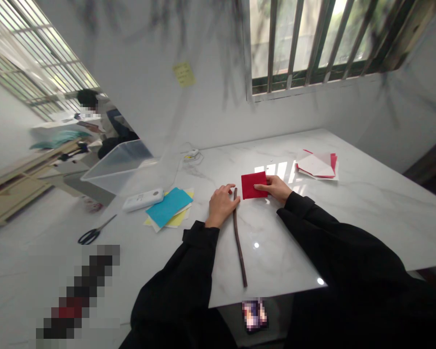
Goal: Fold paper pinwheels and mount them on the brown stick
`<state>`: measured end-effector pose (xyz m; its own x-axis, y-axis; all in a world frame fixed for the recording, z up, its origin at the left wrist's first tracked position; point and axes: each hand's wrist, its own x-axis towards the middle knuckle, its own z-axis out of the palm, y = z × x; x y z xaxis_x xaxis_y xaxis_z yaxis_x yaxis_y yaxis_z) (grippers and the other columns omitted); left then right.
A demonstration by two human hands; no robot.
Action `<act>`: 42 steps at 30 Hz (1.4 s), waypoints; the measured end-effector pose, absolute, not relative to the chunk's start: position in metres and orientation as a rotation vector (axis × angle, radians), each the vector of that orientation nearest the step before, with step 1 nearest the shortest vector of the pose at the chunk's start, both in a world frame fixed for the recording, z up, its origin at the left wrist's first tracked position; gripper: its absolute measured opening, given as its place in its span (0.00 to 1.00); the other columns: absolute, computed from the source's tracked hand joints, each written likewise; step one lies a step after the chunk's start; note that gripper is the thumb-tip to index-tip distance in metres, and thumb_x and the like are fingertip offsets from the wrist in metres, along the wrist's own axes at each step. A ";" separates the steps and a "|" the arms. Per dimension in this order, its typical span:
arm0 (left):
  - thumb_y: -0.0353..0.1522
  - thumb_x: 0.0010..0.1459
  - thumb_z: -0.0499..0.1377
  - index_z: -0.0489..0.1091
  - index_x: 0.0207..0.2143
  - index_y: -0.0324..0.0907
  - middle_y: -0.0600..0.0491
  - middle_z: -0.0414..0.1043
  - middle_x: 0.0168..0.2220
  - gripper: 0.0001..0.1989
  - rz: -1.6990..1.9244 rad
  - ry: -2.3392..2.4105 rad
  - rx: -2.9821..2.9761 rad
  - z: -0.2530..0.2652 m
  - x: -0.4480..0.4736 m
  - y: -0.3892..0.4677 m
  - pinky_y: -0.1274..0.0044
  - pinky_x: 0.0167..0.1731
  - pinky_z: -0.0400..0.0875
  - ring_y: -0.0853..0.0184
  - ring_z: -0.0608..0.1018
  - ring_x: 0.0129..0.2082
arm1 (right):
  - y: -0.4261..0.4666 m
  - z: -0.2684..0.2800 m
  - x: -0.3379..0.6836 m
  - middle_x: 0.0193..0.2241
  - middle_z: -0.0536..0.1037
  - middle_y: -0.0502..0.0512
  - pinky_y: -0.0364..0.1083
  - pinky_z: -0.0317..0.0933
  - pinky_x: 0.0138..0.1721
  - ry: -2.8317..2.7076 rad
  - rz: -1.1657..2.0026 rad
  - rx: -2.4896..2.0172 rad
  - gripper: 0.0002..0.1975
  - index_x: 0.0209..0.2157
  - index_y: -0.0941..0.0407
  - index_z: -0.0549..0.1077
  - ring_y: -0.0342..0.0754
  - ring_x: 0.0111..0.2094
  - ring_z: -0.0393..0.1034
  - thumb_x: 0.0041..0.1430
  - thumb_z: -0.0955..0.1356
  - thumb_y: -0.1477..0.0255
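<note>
Held in my right hand [274, 188] is a red square of folded paper [252, 186], with the thumb on its front and the fingers behind. My left hand [221, 203] rests on the table beside the upper end of a thin brown stick [239, 242]. Its fingers are apart and slightly curved, and the thumb reaches across the stick. The stick lies lengthwise on the tabletop, its lower end towards me. The red paper is just right of the stick's top end.
Blue paper [169, 207] and yellow and white sheets lie left, by a white device [143, 199] and scissors [96, 230]. A clear plastic bin [112, 172] stands behind. Red and white papers [317, 165] lie right on the marbled table [370, 213]. A person [107, 118] sits far left.
</note>
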<state>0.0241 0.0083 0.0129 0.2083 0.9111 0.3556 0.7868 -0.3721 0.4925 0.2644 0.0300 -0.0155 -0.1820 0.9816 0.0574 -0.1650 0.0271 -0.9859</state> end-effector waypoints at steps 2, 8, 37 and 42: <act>0.30 0.52 0.64 0.77 0.49 0.46 0.49 0.78 0.38 0.20 0.912 1.614 2.233 0.013 0.021 0.010 0.69 0.45 0.69 0.57 0.79 0.40 | 0.030 -0.014 0.265 0.38 0.85 0.59 0.54 0.75 0.47 -1.254 1.397 -0.966 0.22 0.41 0.59 0.81 0.53 0.37 0.81 0.44 0.82 0.64; 0.32 0.50 0.65 0.75 0.50 0.43 0.50 0.78 0.41 0.23 1.077 1.368 1.633 0.019 0.011 0.014 0.73 0.34 0.73 0.67 0.78 0.28 | 0.028 -0.009 0.264 0.38 0.85 0.58 0.56 0.75 0.47 -1.321 1.379 -0.947 0.22 0.41 0.58 0.82 0.54 0.39 0.81 0.43 0.81 0.67; 0.37 0.55 0.69 0.79 0.52 0.43 0.46 0.82 0.45 0.22 0.749 0.876 1.604 0.047 0.010 -0.005 0.69 0.48 0.75 0.59 0.83 0.42 | 0.016 0.010 0.259 0.39 0.83 0.56 0.53 0.69 0.49 -1.753 0.823 -0.879 0.10 0.34 0.52 0.82 0.52 0.42 0.77 0.55 0.76 0.61; 0.36 0.55 0.68 0.79 0.52 0.43 0.47 0.82 0.44 0.21 0.742 0.880 1.609 0.050 0.011 -0.007 0.69 0.47 0.75 0.60 0.83 0.42 | 0.015 0.012 0.259 0.36 0.83 0.55 0.54 0.69 0.48 -1.754 0.835 -0.902 0.11 0.35 0.53 0.82 0.53 0.41 0.78 0.55 0.76 0.60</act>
